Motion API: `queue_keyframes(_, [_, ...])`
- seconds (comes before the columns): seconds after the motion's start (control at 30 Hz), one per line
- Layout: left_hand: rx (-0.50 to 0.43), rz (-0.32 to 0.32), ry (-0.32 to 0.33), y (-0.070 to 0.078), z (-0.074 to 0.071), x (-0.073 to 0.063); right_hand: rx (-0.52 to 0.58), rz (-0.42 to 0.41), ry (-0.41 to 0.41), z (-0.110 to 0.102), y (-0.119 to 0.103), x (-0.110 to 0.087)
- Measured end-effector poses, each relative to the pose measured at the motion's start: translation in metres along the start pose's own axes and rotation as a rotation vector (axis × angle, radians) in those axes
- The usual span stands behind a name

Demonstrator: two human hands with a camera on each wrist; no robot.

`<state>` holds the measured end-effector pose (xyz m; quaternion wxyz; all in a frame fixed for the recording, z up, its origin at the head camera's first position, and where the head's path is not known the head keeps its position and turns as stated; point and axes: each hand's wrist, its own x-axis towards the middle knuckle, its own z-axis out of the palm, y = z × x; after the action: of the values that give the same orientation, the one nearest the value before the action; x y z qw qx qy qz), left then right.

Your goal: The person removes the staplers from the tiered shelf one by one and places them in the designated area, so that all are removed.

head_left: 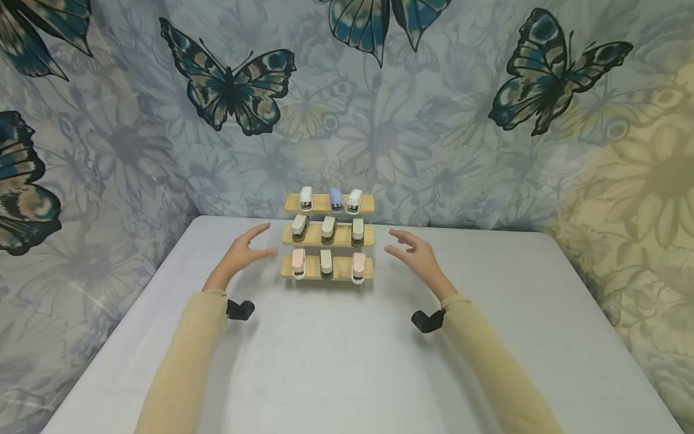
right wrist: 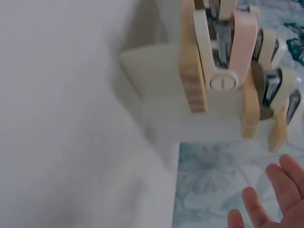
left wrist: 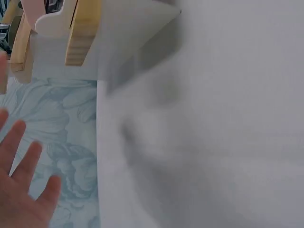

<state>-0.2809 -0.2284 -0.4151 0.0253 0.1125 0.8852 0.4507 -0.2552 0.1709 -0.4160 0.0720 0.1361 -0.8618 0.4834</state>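
Note:
A three-tier wooden rack (head_left: 341,269) stands on the table with several small staplers on its shelves. The top shelf holds a blue stapler (head_left: 336,199) between two white ones. Cream staplers, such as the middle one (head_left: 328,229), line the shelf below. On the lowest shelf, a pink stapler (head_left: 299,260) and another pink stapler (right wrist: 243,45) flank a cream one. My left hand (head_left: 243,253) is just left of the rack, fingers spread and apart from it. To the right, my right hand (head_left: 416,255) faces the rack with fingers extended, holding nothing.
A white cloth (head_left: 336,361) covers the table. Behind it hangs a wall covering (head_left: 434,150) printed with butterflies and flowers, close behind the rack. Each wrist carries a black mount, one on the left (head_left: 241,310) and one on the right (head_left: 428,321).

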Motion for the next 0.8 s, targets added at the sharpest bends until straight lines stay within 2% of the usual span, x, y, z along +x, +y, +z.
queue_keyframes(0.13, [-0.209,0.029,-0.059,0.006,0.003,-0.009,0.027,0.025,-0.053,0.009,-0.006,-0.006])
queue_keyframes(0.2, [-0.264,0.024,-0.099,0.008,0.007,-0.013,0.044,0.059,-0.09,0.013,-0.007,-0.009])
queue_keyframes(0.3, [-0.28,0.015,-0.174,0.008,0.016,-0.017,0.084,0.091,-0.129,0.019,-0.007,-0.013])
queue_keyframes(0.47, [-0.277,0.021,-0.255,-0.016,0.035,-0.014,0.123,0.099,-0.124,0.027,-0.01,-0.017])
queue_keyframes(0.63, [-0.356,0.004,-0.209,-0.031,0.051,-0.015,0.141,0.095,-0.148,0.032,-0.022,-0.023])
queue_keyframes(0.8, [-0.485,-0.086,-0.142,-0.038,0.065,-0.022,0.167,0.086,-0.154,0.034,-0.046,-0.031])
